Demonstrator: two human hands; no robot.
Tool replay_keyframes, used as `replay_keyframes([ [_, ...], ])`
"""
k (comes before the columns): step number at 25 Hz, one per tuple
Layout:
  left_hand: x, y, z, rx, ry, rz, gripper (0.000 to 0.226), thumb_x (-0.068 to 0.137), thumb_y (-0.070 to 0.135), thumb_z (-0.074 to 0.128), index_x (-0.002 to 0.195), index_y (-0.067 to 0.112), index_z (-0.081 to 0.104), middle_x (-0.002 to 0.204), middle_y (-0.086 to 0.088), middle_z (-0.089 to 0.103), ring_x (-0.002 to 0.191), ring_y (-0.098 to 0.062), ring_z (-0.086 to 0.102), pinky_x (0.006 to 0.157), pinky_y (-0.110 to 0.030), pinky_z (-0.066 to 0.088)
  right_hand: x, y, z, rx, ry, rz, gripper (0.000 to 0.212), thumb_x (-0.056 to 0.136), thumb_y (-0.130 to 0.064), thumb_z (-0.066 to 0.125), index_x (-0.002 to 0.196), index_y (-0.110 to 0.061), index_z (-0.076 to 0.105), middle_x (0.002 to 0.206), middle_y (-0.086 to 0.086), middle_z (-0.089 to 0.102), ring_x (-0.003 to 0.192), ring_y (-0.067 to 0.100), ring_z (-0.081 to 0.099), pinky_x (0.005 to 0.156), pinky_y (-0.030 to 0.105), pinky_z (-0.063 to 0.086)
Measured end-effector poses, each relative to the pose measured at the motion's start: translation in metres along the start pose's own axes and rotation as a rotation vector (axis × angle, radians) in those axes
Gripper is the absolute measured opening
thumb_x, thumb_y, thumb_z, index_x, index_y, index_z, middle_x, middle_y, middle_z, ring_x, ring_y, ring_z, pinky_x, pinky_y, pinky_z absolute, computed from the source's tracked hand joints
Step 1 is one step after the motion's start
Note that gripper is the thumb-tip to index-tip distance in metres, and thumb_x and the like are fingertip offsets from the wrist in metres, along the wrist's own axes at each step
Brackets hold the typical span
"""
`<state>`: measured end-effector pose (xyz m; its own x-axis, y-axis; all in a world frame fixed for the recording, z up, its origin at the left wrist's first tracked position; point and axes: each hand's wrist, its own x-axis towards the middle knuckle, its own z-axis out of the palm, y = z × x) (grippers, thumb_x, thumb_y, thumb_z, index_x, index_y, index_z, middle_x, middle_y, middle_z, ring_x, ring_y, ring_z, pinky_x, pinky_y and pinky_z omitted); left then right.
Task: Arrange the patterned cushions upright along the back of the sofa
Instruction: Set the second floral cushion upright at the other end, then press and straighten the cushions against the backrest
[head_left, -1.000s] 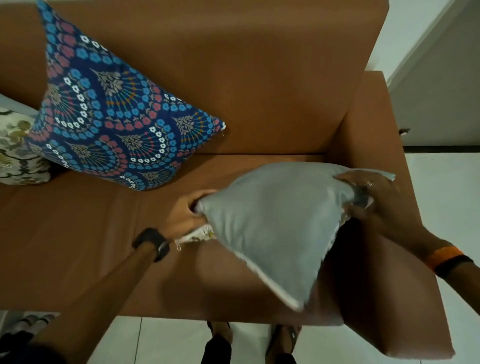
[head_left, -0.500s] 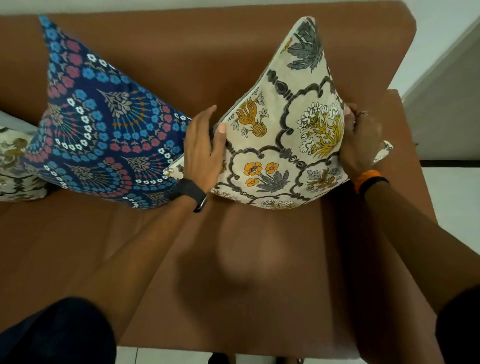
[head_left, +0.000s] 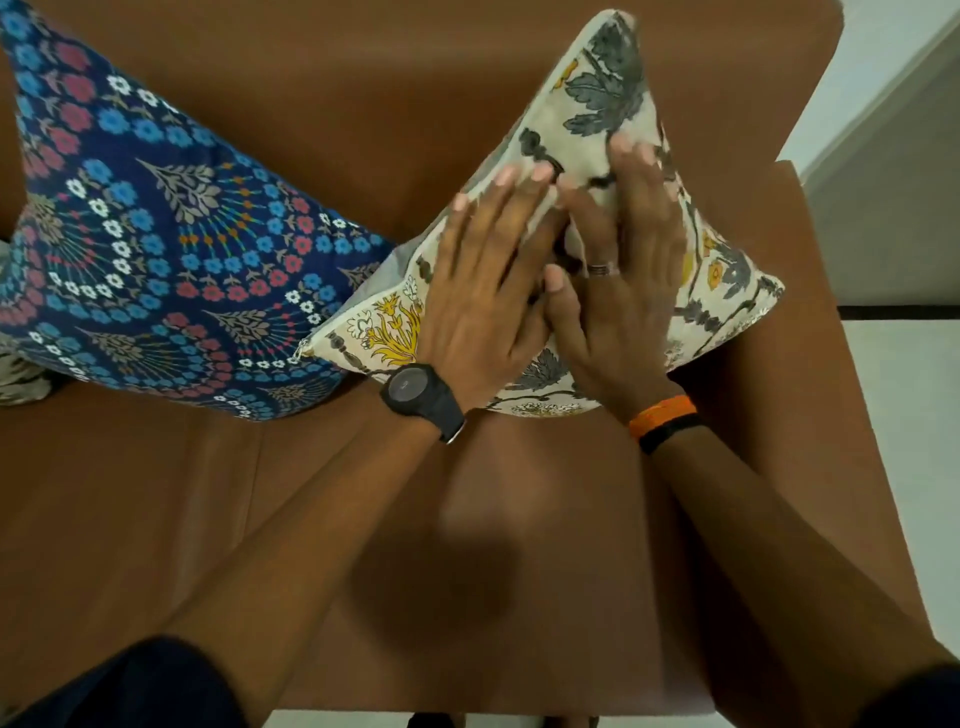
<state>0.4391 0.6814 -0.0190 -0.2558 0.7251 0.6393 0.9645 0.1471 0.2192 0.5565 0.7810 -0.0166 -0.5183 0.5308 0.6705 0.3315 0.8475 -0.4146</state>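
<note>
A cream cushion (head_left: 613, 83) with grey and yellow flowers stands on one corner against the brown sofa back (head_left: 363, 93), at the right end. My left hand (head_left: 488, 280) and my right hand (head_left: 623, 270) lie flat on its front face, side by side, fingers spread and pressing on it. Neither hand grips anything. To its left a dark blue cushion (head_left: 156, 249) with blue, red and white flowers leans upright against the sofa back, its right corner touching the cream cushion.
The edge of a third pale cushion (head_left: 18, 374) shows at the far left. The sofa's right armrest (head_left: 810, 364) runs close beside the cream cushion. Brown seat (head_left: 260, 493) lies in front. White floor (head_left: 914, 415) and wall are at right.
The cream cushion went from grey back up over the seat to standing against the sofa back. My hands left its side edges and now press flat on its front.
</note>
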Motion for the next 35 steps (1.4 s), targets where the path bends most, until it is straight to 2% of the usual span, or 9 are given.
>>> replay_keyframes([
  [3, 0.0, -0.005, 0.0, 0.024, 0.021, -0.285, 0.061, 0.106, 0.041, 0.035, 0.159, 0.011, 0.031, 0.168, -0.018, 0.031, 0.158, -0.038, 0.023, 0.129, -0.061, 0.019, -0.002, 0.011, -0.005, -0.022, 0.018, 0.404, 0.063, 0.11, -0.045, 0.039, 0.163, -0.011, 0.033, 0.173, 0.021, 0.027, 0.163, 0.039, 0.021, 0.129, 0.067, 0.02],
  [7, -0.012, -0.015, -0.008, -0.051, -0.101, -0.131, 0.064, 0.106, 0.043, 0.036, 0.162, 0.015, 0.023, 0.171, -0.014, 0.022, 0.161, -0.036, 0.012, 0.132, -0.059, 0.01, -0.015, 0.02, -0.012, -0.149, -0.159, 0.112, 0.07, 0.109, -0.062, 0.028, 0.165, -0.02, 0.027, 0.175, 0.021, 0.023, 0.164, 0.037, 0.018, 0.133, 0.063, 0.014],
  [10, -0.03, -0.042, -0.039, -0.093, -0.016, -0.389, 0.066, 0.107, 0.044, 0.035, 0.161, 0.008, 0.024, 0.172, -0.013, 0.021, 0.162, -0.034, 0.008, 0.132, -0.058, 0.01, -0.012, 0.002, -0.017, -0.051, 0.061, 0.523, 0.088, 0.104, -0.074, 0.017, 0.166, -0.012, 0.028, 0.176, 0.019, 0.018, 0.165, 0.039, 0.013, 0.13, 0.069, 0.014],
  [14, -0.072, -0.097, -0.096, -0.009, -0.029, -0.236, 0.061, 0.109, 0.036, 0.037, 0.16, 0.004, 0.028, 0.17, -0.016, 0.027, 0.161, -0.034, 0.013, 0.132, -0.057, 0.015, -0.016, -0.089, 0.008, 0.105, 0.131, 0.108, 0.049, 0.111, -0.042, 0.045, 0.148, -0.01, 0.047, 0.164, 0.019, 0.034, 0.156, 0.043, 0.032, 0.121, 0.069, 0.032],
  [19, -0.087, -0.21, -0.162, 0.102, 0.122, -0.303, 0.055, 0.109, 0.027, 0.041, 0.159, 0.009, 0.029, 0.168, -0.014, 0.03, 0.161, -0.033, 0.015, 0.134, -0.051, 0.012, 0.016, -0.245, 0.127, 0.156, -0.046, -0.091, 0.045, 0.109, -0.029, 0.051, 0.149, -0.01, 0.053, 0.163, 0.024, 0.043, 0.157, 0.041, 0.032, 0.129, 0.065, 0.025],
  [27, -0.091, -0.325, -0.173, 0.065, -0.016, -0.277, 0.061, 0.11, 0.042, 0.032, 0.162, 0.011, 0.024, 0.171, -0.011, 0.024, 0.161, -0.029, 0.018, 0.129, -0.06, 0.019, 0.043, -0.279, 0.232, -0.11, -0.022, 0.022, 0.06, 0.112, -0.051, 0.036, 0.163, -0.019, 0.035, 0.172, 0.02, 0.031, 0.162, 0.039, 0.022, 0.133, 0.063, 0.016],
  [30, -0.096, -0.328, -0.167, 0.039, -0.065, -0.05, 0.057, 0.11, 0.039, 0.031, 0.161, 0.014, 0.027, 0.17, -0.012, 0.027, 0.16, -0.029, 0.02, 0.126, -0.06, 0.025, 0.038, -0.273, 0.235, -0.224, -0.048, -0.001, 0.064, 0.11, -0.056, 0.037, 0.164, -0.022, 0.034, 0.172, 0.024, 0.028, 0.162, 0.042, 0.021, 0.13, 0.068, 0.019],
  [33, -0.101, -0.352, -0.184, 0.014, -0.012, -0.269, 0.057, 0.109, 0.037, 0.034, 0.16, 0.012, 0.032, 0.169, -0.011, 0.031, 0.16, -0.028, 0.023, 0.128, -0.056, 0.024, 0.039, -0.29, 0.23, -0.113, 0.106, 0.353, 0.076, 0.108, -0.063, 0.035, 0.165, -0.012, 0.032, 0.173, 0.029, 0.02, 0.163, 0.047, 0.016, 0.128, 0.07, 0.02],
  [35, -0.105, -0.372, -0.208, 0.007, 0.023, -0.26, 0.057, 0.109, 0.037, 0.033, 0.157, 0.007, 0.035, 0.166, -0.013, 0.036, 0.159, -0.03, 0.025, 0.129, -0.055, 0.023, 0.043, -0.317, 0.235, -0.044, 0.141, 0.339, 0.076, 0.108, -0.065, 0.034, 0.162, -0.01, 0.034, 0.171, 0.032, 0.021, 0.161, 0.05, 0.021, 0.126, 0.069, 0.026],
])
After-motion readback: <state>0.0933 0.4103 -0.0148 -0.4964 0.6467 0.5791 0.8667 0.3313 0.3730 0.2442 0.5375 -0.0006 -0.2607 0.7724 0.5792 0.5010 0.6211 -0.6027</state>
